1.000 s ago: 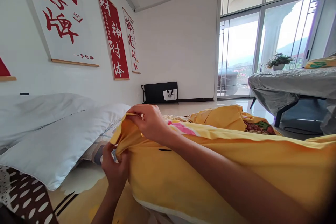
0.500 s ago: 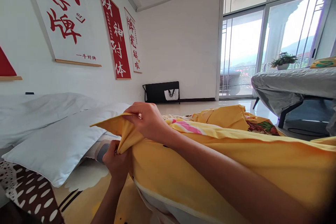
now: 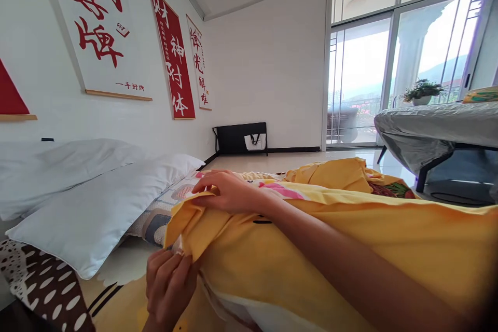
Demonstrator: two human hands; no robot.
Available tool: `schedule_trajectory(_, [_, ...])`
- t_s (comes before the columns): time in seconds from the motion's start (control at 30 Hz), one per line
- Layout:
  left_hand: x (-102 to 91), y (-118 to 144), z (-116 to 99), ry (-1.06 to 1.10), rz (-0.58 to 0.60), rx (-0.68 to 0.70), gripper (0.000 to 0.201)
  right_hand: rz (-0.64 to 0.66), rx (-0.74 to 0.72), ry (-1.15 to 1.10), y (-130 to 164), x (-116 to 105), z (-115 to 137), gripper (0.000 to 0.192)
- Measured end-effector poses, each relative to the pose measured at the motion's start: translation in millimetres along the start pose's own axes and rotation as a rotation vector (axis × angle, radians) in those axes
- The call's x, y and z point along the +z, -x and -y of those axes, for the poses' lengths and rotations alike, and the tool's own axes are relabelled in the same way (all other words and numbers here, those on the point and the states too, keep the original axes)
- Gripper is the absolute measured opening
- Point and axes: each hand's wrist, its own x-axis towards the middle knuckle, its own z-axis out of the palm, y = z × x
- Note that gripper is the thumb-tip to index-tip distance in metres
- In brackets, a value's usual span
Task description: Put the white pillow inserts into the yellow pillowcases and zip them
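Observation:
A yellow duvet cover (image 3: 350,218) with a pink print lies bunched across the bed, and white material (image 3: 249,306) shows inside its edge. My right hand (image 3: 229,192) pinches the upper part of the cover's corner between thumb and fingers. Lower down, my left hand (image 3: 169,277) is closed on the same corner, where a bit of white shows by its fingertips. Between the two hands the corner stands up in folds. Beneath them is a tan printed bedsheet (image 3: 120,293).
White pillows (image 3: 85,212) lie at the left, with a patterned pillow (image 3: 155,212) beside them. Brown dotted fabric (image 3: 54,285) hangs at the lower left. Past the bed are a folded black panel (image 3: 233,138) against the wall and a covered table (image 3: 439,124) at the right.
My left hand has moved down and turned, its knuckles now facing me. My right hand has lowered slightly to the right. The cover's pointed corner has folded back from the left.

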Motion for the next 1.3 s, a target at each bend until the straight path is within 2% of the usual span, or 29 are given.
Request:
schedule_trajectory(0.13, [-0.4, 4, -12, 0.016, 0.129, 0.089, 0.021, 0.109, -0.055, 0.057, 2, -1, -2, 0.03])
schedule_trajectory(0.27, [6.0, 8, -23, 0.008, 0.206, 0.033, 0.015, 0.27, -0.207, 0.162, 7, -1, 0, 0.038])
schedule_trajectory(0.37, [5.4, 11, -32, 0.038, 0.221, -0.038, 0.015, 0.211, -0.25, 0.396, 9, 7, 5, 0.04])
schedule_trajectory(0.47, [3.1, 8, -42, 0.144, 0.254, -0.064, 0.017, 0.118, -0.204, 0.64, 10, 19, 9, 0.033])
schedule_trajectory(0.53, [1.5, 0, -43, 0.274, 0.308, -0.127, 0.016, 0.111, -0.174, 0.719, 10, 27, 9, 0.027])
schedule_trajectory(0.6, [-1.9, -7, -35, 0.448, 0.432, -0.225, 0.017, 0.125, -0.141, 0.746, 10, 31, 7, 0.02])
schedule_trajectory(0.67, [-7.5, -11, -19, 0.617, 0.568, -0.299, 0.019, 0.12, -0.106, 0.706, 10, 30, 3, 0.013])
schedule_trajectory(0.7, [-10.3, -12, -8, 0.668, 0.579, -0.346, 0.019, 0.1, -0.092, 0.657, 9, 28, 2, 0.01])
schedule_trajectory(0.73, [-12.4, -12, 3, 0.686, 0.531, -0.42, 0.018, 0.064, -0.068, 0.595, 8, 25, 0, 0.009])
schedule_trajectory(0.83, [-9.1, -14, 34, 0.636, 0.196, -0.801, 0.007, -0.073, 0.11, 0.383, 1, 16, 0, 0.012])
schedule_trajectory(0.87, [-4.2, -18, 41, 0.65, 0.14, -0.925, 0.022, -0.097, 0.187, 0.311, -3, 12, 1, 0.014])
schedule_trajectory(0.9, [2.1, -23, 47, 0.706, 0.147, -1.024, 0.039, -0.093, 0.248, 0.235, -6, 10, 3, 0.016])
schedule_trajectory(0.97, [17.3, -38, 53, 0.919, 0.316, -1.149, 0.06, -0.027, 0.288, 0.096, -12, 5, 7, 0.02])
schedule_trajectory(1.03, [32.1, -53, 52, 1.077, 0.47, -1.209, 0.056, 0.001, 0.276, 0.073, -15, 2, 12, 0.02])
schedule_trajectory(1.1, [43.8, -65, 48, 1.072, 0.525, -1.227, 0.047, -0.053, 0.277, 0.179, -15, 0, 16, 0.015])
schedule_trajectory(1.2, [55.2, -71, 37, 0.9, 0.445, -1.218, 0.039, -0.169, 0.221, 0.334, -11, -2, 21, 0.014])
schedule_trajectory(1.3, [58.7, -63, 28, 0.766, 0.308, -1.215, 0.035, -0.266, 0.151, 0.302, -8, -5, 24, 0.023])
